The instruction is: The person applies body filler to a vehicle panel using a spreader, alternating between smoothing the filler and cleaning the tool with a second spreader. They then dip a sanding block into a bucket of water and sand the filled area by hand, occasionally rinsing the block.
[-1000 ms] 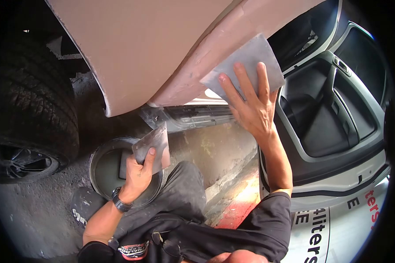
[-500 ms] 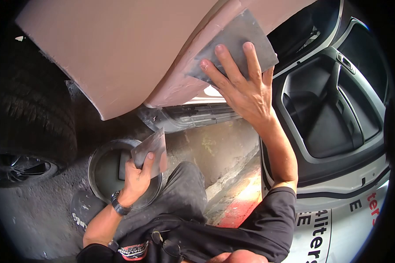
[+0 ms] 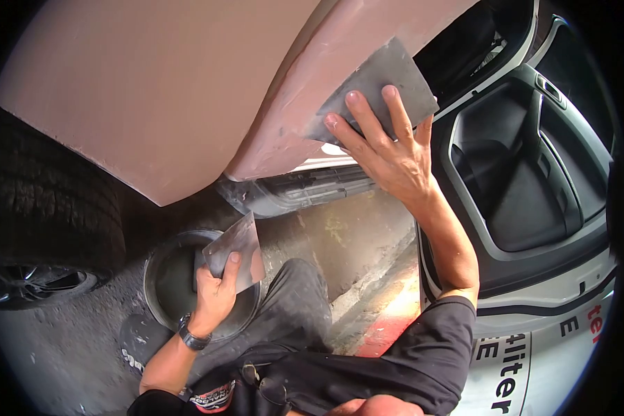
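Note:
My right hand [image 3: 395, 152] lies against a square grey putty spreader [image 3: 388, 87], fingers spread over its face and the thumb hidden. The spreader rests on the pink-coated body panel [image 3: 284, 142] of a vehicle, near its lower edge and the door opening. Lower down, my left hand [image 3: 216, 291] grips a second thin grey spreader [image 3: 239, 253] between thumb and fingers. A pinkish patch shows along that spreader's right side. It is held over the rim of a round dark bucket [image 3: 150, 291], apart from the panel.
A black tyre [image 3: 48, 187] stands at the left under the panel. An opened door [image 3: 513, 173] with black trim takes up the right side. Below the panel runs a dark sill [image 3: 298, 194]. My bent knee [image 3: 298, 284] is beside the bucket.
The right hand and its spreader have slid slightly down along the panel relative to its edge. The left hand still holds its spreader over the bucket. The whole view has shifted a little.

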`<state>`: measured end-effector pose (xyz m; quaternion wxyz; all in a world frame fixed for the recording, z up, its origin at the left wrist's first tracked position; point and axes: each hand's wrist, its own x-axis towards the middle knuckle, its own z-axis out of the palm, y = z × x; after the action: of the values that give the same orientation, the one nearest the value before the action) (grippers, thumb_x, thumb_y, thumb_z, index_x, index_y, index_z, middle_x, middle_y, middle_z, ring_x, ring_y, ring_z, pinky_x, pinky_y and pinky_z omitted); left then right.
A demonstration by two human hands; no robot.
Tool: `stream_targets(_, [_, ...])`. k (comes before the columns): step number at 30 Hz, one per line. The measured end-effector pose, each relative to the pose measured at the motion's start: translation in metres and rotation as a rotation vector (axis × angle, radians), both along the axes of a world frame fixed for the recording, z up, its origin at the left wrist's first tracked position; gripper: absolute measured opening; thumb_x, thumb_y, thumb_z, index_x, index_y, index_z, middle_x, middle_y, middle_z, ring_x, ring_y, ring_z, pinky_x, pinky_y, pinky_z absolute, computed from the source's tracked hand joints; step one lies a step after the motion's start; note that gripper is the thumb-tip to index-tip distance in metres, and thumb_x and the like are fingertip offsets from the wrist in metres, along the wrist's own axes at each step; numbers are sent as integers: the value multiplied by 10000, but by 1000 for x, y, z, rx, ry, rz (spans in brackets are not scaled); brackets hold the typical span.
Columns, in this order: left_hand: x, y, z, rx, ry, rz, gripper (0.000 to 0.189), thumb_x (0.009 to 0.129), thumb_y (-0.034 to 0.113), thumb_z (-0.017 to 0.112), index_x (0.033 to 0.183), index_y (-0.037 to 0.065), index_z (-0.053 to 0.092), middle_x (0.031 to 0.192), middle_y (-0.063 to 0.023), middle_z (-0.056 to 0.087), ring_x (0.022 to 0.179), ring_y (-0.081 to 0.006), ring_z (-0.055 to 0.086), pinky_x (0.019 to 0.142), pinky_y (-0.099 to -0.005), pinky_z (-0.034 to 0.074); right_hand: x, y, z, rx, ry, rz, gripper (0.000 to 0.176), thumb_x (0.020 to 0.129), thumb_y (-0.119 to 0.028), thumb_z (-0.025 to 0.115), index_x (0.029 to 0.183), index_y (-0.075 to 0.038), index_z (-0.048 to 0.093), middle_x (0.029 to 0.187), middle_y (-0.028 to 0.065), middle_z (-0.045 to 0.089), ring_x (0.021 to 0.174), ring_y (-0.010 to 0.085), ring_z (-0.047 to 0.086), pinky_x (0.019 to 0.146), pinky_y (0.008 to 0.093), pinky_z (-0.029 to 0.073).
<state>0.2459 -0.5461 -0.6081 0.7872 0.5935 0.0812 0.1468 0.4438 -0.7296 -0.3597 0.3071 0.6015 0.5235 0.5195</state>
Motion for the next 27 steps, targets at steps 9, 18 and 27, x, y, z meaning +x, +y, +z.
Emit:
stream_targets(9, [1,-5,-2,5,-23,50,414,1014,389,644,936,-15,682,778,49,598,716,-55,479,622,-250,406,-4,-16,-5,45,59,-123,610,877,-341,634,1468,-415,502,1544,-96,414,1447,215,375,1108,709,262])
stream_targets(18, [0,-2,-13,56,41,-44,401,1022,351,638,1005,-43,710,837,1,675,757,-65,542,670,-267,476,-39,-37,-11,97,158,-295,671,798,-381,781,1431,-334,564,1574,-12,408,1486,314,317,1130,752,133])
stream_targets(27, [2,-3,-13,27,58,-38,369,1009,355,657,946,-5,707,836,24,661,757,-63,557,674,-262,464,-57,-41,-52,474,602,-32,666,786,79,637,1376,-231,637,1558,90,436,1464,401,345,1099,715,224])
